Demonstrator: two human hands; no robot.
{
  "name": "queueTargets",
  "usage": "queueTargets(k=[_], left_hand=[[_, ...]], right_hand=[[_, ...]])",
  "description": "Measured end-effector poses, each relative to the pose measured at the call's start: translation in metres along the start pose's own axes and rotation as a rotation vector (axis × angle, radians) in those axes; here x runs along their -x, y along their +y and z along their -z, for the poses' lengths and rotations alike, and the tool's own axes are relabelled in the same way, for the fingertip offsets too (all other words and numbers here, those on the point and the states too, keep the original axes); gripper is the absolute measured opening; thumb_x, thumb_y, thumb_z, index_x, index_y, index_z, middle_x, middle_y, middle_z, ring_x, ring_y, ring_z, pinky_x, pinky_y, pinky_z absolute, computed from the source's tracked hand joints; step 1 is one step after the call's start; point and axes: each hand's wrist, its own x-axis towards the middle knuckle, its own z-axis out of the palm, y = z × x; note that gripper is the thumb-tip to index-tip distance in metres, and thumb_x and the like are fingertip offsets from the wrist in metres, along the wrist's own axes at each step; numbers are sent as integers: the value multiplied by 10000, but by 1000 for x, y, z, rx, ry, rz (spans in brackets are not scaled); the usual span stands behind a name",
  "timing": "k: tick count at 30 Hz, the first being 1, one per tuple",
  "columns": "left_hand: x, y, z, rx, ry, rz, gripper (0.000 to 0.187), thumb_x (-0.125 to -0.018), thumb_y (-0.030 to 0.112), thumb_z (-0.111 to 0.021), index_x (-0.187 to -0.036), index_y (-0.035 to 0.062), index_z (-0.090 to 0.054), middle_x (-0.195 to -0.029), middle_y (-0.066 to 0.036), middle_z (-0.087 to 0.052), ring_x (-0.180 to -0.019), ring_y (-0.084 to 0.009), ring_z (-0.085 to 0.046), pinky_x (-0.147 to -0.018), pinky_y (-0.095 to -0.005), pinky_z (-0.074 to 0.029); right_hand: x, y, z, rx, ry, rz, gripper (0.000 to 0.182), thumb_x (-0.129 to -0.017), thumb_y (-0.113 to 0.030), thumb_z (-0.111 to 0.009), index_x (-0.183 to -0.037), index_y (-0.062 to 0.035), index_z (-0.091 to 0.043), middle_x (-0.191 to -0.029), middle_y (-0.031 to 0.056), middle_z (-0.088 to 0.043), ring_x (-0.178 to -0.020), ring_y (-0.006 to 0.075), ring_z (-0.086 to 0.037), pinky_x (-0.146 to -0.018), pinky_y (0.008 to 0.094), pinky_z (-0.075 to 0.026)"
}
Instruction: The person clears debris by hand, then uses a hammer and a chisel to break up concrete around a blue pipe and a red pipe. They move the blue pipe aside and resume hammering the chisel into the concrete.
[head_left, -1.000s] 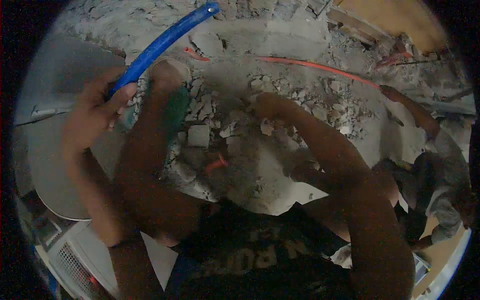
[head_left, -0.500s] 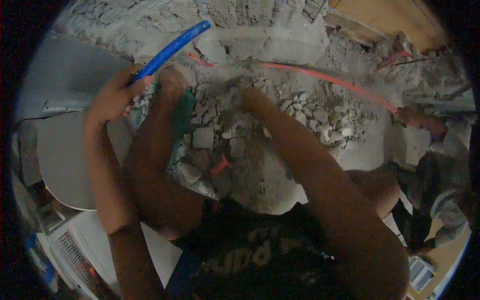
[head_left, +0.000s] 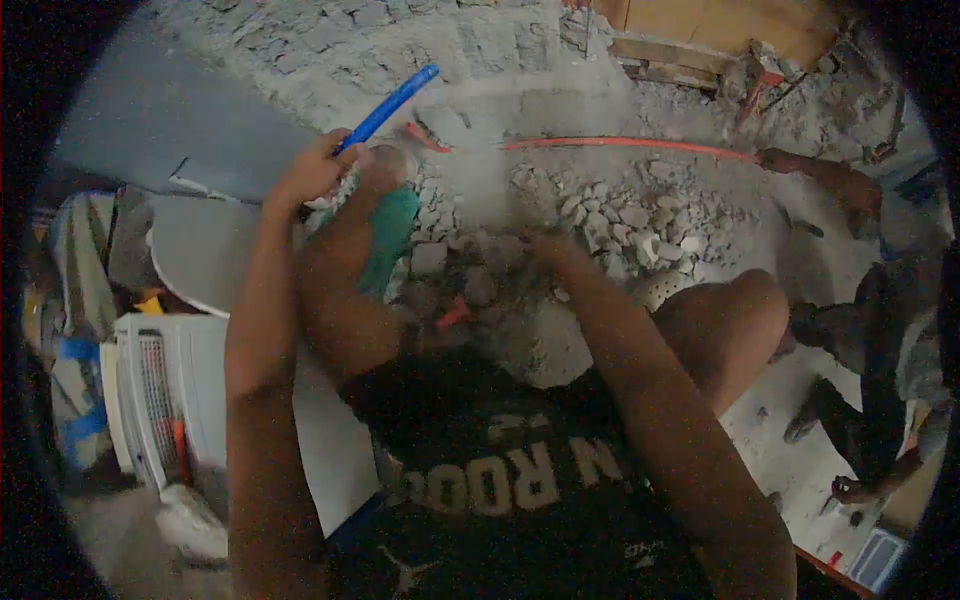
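My left hand [head_left: 315,178] is closed around the lower end of a blue tube [head_left: 392,105], which slants up and to the right. Low over the rubble is my right hand [head_left: 545,248], smeared by motion; its fingers and anything in them cannot be made out. Broken grey stones [head_left: 620,225] lie around it, with a small orange-red piece [head_left: 455,315] closer to my body. Beyond my right hand, a long orange tube [head_left: 630,143] runs across the dusty ground. A co-worker's hand [head_left: 785,162] is at its right end.
My bent left leg and something green [head_left: 390,235] are beside the rubble. A grey panel [head_left: 190,110] stands at the left, above a white slatted unit [head_left: 180,380]. The co-worker's dark-clothed legs [head_left: 880,360] are at the right. Wooden boards [head_left: 665,60] lie at the back.
My right hand has come back toward my body over the rubble. The left hand still grips the blue tube, which now appears farther right as the whole view has shifted.
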Motion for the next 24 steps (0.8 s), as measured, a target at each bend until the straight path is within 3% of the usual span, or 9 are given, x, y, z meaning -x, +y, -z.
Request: queueTargets(k=[3, 5, 11, 15, 17, 18, 20, 24], left_hand=[[66, 22, 15, 80, 137, 74, 561, -955, 472, -612, -1337, 67, -541, -778, -20, -564, -626, -96, -550, -491, -278, -446], [105, 23, 35, 92, 344, -6, 567, -959, 455, -626, -1332, 36, -538, -763, -9, -542, -609, -83, -529, -486, -270, -433], [194, 59, 111, 68, 498, -82, 483, -967, 402, -641, -1259, 24, -567, -734, 6, -516, -538, -73, -472, -456, -249, -389], [206, 75, 126, 158, 560, -207, 377, -974, 392, -631, -1130, 50, -592, -704, 28, -485, -505, -66, -432, -440, -251, -371], [194, 71, 133, 175, 564, -223, 371, -975, 387, -628, -1133, 53, -593, -701, 26, -492, -502, -71, -441, -438, -258, -384], [187, 71, 135, 176, 565, -229, 371, -975, 387, -628, -1133, 53, -593, -701, 26, -492, -502, -71, -441, -438, -258, -384], [167, 74, 138, -19, 485, -260, 407, -968, 386, -631, -1198, 53, -590, -691, 17, -496, -512, -81, -466, -443, -263, -404], [111, 102, 123, -195, 371, -234, 480, -952, 408, -637, -1264, 48, -574, -687, -3, -516, -505, -98, -486, -438, -279, -422]], right_hand=[[11, 18, -17, 13, 21, 11, 472, -861, -397, -651, -1226, -99, -611, -1192, 175, -661, -1058, 370, -653, -887, 474, -527], [8, 25, -22, 21, 33, -2, 436, -848, -381, -657, -1176, -95, -640, -1156, 167, -675, -1031, 361, -662, -869, 471, -534], [-9, 40, -20, 61, 36, -55, 337, -810, -334, -676, -1028, -82, -726, -1045, 142, -719, -952, 334, -690, -817, 460, -554], [-20, 48, -22, 10, 115, -70, 301, -805, -307, -672, -983, -79, -756, -992, 136, -737, -901, 324, -706, -787, 452, -564], [-16, 46, -14, 143, -119, -26, 292, -811, -301, -670, -972, -73, -755, -981, 149, -737, -870, 321, -713, -776, 442, -566], [-12, 47, -14, 143, -114, -29, 292, -811, -301, -670, -972, -73, -755, -981, 149, -737, -870, 321, -713, -776, 442, -566], [4, 49, -14, 7, 172, -62, 279, -810, -281, -678, -977, -70, -751, -993, 161, -734, -866, 318, -713, -770, 442, -566], [65, 41, 32, -252, 144, 25, 276, -797, -270, -702, -969, -58, -747, -1001, 153, -736, -860, 317, -712, -757, 429, -568]])
